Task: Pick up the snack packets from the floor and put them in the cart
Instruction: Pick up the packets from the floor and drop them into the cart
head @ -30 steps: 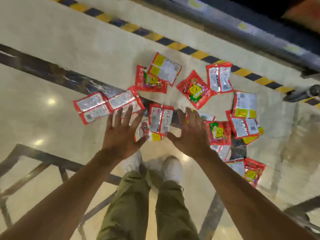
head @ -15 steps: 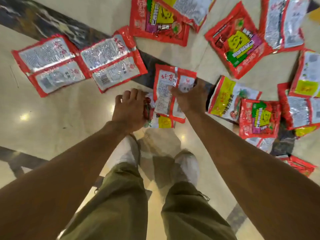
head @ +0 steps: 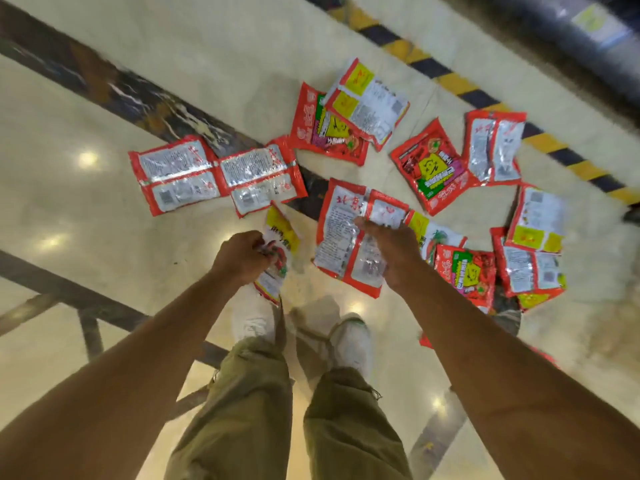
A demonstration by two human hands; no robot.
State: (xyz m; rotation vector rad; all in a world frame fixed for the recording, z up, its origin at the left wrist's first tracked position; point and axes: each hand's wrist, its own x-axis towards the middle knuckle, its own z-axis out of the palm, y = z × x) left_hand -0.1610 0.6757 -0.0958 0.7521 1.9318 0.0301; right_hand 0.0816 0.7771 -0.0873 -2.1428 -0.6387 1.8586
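Several red snack packets lie scattered on the glossy floor ahead of my feet. My left hand (head: 242, 256) grips a yellow-and-red packet (head: 281, 237) by its middle, lifted off the floor. My right hand (head: 393, 252) holds a larger red packet with a silver back (head: 341, 233) along its right edge, raised a little. Two silver-backed packets (head: 211, 174) lie side by side to the left. More packets (head: 431, 168) spread out to the right. No cart is in view.
A yellow-and-black hazard stripe (head: 460, 84) runs diagonally at the upper right beside a dark ledge. Dark marble bands (head: 104, 84) cross the cream floor. My white shoes (head: 349, 341) and olive trousers stand below the hands.
Both hands went down to the packets and closed on one each. Now they have risen, with the small packet in the left and the large one in the right; the view has pulled back.
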